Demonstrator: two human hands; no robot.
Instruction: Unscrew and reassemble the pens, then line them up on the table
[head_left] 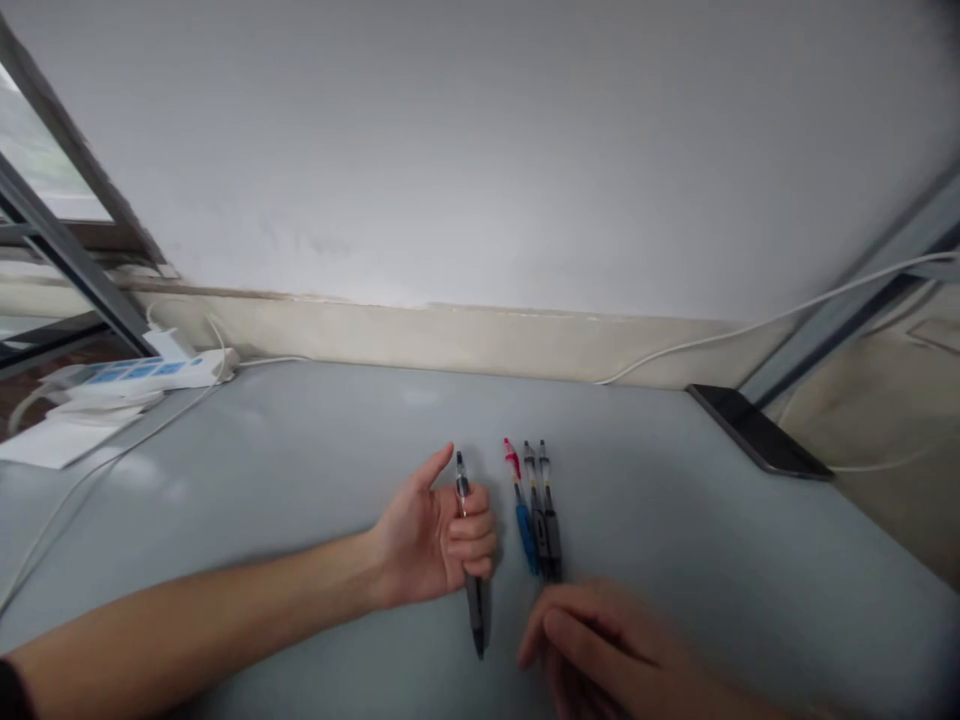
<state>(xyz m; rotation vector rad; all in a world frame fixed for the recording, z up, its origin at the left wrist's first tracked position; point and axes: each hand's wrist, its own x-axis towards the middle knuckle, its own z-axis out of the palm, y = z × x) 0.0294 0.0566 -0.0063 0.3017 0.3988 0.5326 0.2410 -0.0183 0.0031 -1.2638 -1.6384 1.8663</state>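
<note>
Near the lower middle of the frame, our left hand lies palm up with its fingers curled round a dark pen; the thumb stands away from it towards the upper part of the frame; the pen's clear upper end shows above the fingers, and its dark lower part runs out below them. Its long axis runs almost straight up and down the picture, the lower end leaning slightly right.

Just right of those fingers, three pens lie side by side on the grey desk: the blue pen with a pink-red upper end is closest to our left hand; the middle pen comes next; the outer pen lies furthest right, both of these dark-bodied with clear upper parts. Their axes run close to that of the held one, upper ends a little left of the lower ends; a narrow strip of desk shows between our left fingers and the row.

Our right hand is in the lower right of centre, below the row, its fingers bent and pointing left; it is nearer to the lower ends of the two dark ones, while our left is nearer to the blue one's side; blur hides the right fingertips, so we cannot tell whether they grip anything or touch the row.
</note>
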